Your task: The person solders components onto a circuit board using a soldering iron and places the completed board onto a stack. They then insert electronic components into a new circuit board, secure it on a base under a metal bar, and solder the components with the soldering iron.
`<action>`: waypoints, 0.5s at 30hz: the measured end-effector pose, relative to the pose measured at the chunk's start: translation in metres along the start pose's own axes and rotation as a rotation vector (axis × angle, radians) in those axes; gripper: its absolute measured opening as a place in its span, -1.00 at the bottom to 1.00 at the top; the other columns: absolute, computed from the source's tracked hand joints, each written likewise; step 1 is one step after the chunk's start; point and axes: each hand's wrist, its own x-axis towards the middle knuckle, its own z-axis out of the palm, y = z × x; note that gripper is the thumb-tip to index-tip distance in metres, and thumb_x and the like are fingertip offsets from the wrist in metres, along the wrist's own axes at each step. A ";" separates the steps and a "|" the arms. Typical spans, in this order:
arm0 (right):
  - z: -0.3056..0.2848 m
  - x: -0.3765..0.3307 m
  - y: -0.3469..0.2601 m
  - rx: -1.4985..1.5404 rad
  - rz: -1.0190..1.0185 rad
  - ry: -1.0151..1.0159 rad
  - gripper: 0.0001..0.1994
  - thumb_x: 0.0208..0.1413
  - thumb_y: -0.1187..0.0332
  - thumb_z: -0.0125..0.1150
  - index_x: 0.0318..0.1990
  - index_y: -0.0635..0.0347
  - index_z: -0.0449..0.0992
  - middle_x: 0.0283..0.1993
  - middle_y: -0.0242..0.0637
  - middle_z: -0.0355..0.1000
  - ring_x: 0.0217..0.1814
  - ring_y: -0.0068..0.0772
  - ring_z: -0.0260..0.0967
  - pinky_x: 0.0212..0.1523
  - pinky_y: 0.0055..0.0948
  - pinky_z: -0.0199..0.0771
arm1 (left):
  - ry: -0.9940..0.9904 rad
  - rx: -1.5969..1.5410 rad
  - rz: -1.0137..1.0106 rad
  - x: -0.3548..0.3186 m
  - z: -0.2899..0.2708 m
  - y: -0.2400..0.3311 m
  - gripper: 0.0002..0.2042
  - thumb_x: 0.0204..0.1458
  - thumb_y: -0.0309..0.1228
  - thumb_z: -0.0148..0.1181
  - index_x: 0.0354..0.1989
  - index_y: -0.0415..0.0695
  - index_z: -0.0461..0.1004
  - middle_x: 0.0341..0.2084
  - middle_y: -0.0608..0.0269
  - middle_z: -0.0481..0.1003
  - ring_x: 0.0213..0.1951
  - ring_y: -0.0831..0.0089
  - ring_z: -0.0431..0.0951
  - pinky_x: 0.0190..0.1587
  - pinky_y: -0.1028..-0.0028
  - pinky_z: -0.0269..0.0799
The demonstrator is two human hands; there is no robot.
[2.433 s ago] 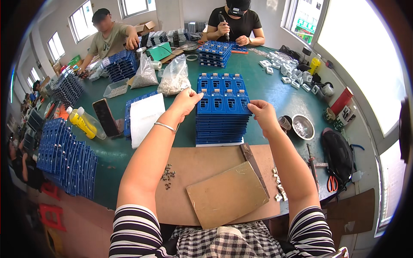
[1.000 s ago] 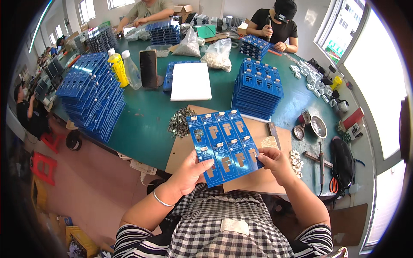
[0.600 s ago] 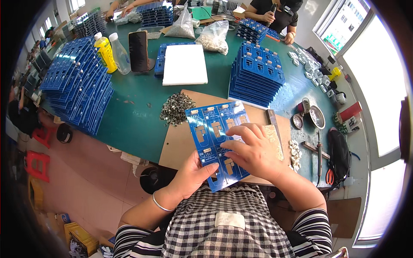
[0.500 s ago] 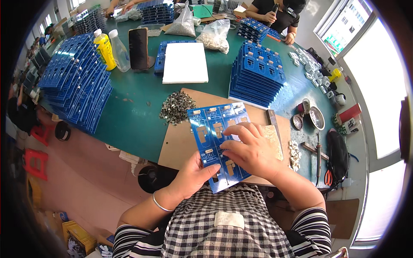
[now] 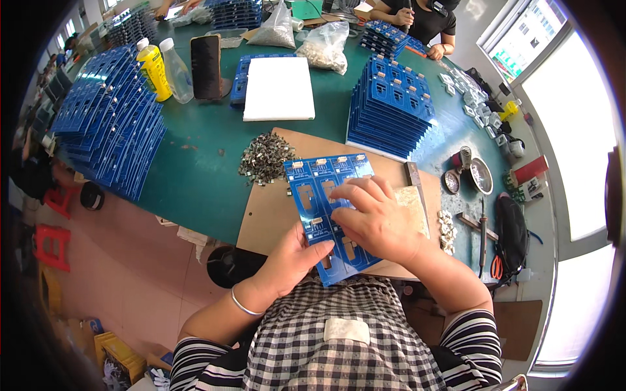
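Observation:
My left hand (image 5: 290, 259) grips the lower left edge of a blue circuit board (image 5: 317, 207), thumb on top and the other fingers underneath. The board is tilted over a brown work sheet (image 5: 261, 218), with white connectors along its far edge and cut-out slots in rows. Over the board's right half, my right hand (image 5: 377, 218) has its fingers bent and the fingertips close to the surface. Whatever they pinch is too small or hidden. Beyond the board's far left corner is a heap of small metal-and-black components (image 5: 266, 158). A cream pad (image 5: 412, 207) lies beside my right hand.
Blue board stacks stand at left (image 5: 107, 130) and far right (image 5: 390, 111). A white slab (image 5: 279, 91), a phone (image 5: 207, 68) and a yellow bottle (image 5: 154, 73) stand behind. At right are white connectors (image 5: 447, 233), a soldering iron (image 5: 483, 238) and a metal dish (image 5: 480, 176). A co-worker (image 5: 417, 19) sits opposite.
The whole view has shifted slightly. My right hand's fingers have moved a little over the board, while my left hand keeps its hold.

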 end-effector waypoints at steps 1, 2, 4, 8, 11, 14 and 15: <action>-0.004 0.003 0.001 -0.018 -0.022 0.017 -0.81 -0.06 0.40 0.34 -0.23 0.02 0.58 0.07 -0.36 0.39 0.11 -0.21 0.31 0.15 -0.16 0.23 | 0.029 0.015 -0.058 0.000 -0.001 0.005 -0.58 0.20 -0.50 0.16 0.21 -0.20 0.24 0.05 0.18 0.47 -0.01 0.42 0.56 0.02 0.37 0.58; -0.010 0.004 0.004 0.005 0.026 0.071 -0.78 -0.07 0.41 0.35 -0.21 0.00 0.58 0.07 -0.36 0.40 0.11 -0.19 0.31 0.13 -0.16 0.24 | 0.024 -0.012 0.012 0.000 -0.003 0.010 -0.57 0.19 -0.48 0.18 0.22 -0.20 0.24 0.05 0.17 0.48 -0.02 0.41 0.57 0.00 0.37 0.59; -0.026 0.005 0.015 -0.001 0.122 0.205 -0.70 -0.11 0.45 0.38 -0.15 -0.04 0.60 0.04 -0.33 0.43 0.08 -0.17 0.36 0.07 -0.16 0.28 | 0.027 -0.103 0.089 0.000 -0.007 0.022 -0.53 0.17 -0.44 0.21 0.23 -0.20 0.23 0.05 0.15 0.48 -0.03 0.39 0.59 -0.03 0.38 0.61; -0.040 -0.007 0.048 0.284 0.379 0.432 -0.82 0.11 0.60 0.21 -0.15 0.24 0.61 -0.10 -0.25 0.54 -0.01 -0.40 0.47 0.03 -0.46 0.40 | 0.099 -0.060 0.270 -0.006 -0.031 0.062 -0.60 0.18 -0.45 0.18 0.18 -0.22 0.29 0.03 0.15 0.49 0.02 0.39 0.55 0.10 0.33 0.53; -0.010 -0.017 0.064 0.421 0.705 0.237 -0.84 0.15 0.48 0.24 -0.13 0.24 0.61 -0.20 -0.30 0.58 -0.14 -0.50 0.47 -0.07 -0.48 0.43 | 0.197 0.041 0.336 -0.010 -0.050 0.092 -0.64 0.17 -0.41 0.20 0.13 -0.18 0.34 -0.08 0.23 0.52 -0.11 0.54 0.56 -0.16 0.54 0.57; 0.031 -0.020 0.070 0.404 0.655 0.032 -0.85 0.15 0.41 0.25 -0.16 0.22 0.63 -0.22 -0.30 0.61 -0.30 -0.47 0.46 -0.22 -0.45 0.45 | 0.347 0.069 0.428 -0.014 -0.057 0.105 -0.69 0.18 -0.38 0.20 0.07 -0.13 0.38 -0.17 0.27 0.54 -0.34 0.68 0.53 -0.48 0.74 0.45; 0.044 -0.017 0.070 0.438 0.616 0.019 -0.85 0.14 0.42 0.25 -0.16 0.22 0.63 -0.23 -0.29 0.59 -0.33 -0.45 0.46 -0.26 -0.43 0.44 | 0.323 0.094 0.425 -0.017 -0.059 0.111 -0.69 0.18 -0.38 0.20 0.08 -0.14 0.38 -0.17 0.27 0.54 -0.35 0.68 0.52 -0.45 0.72 0.47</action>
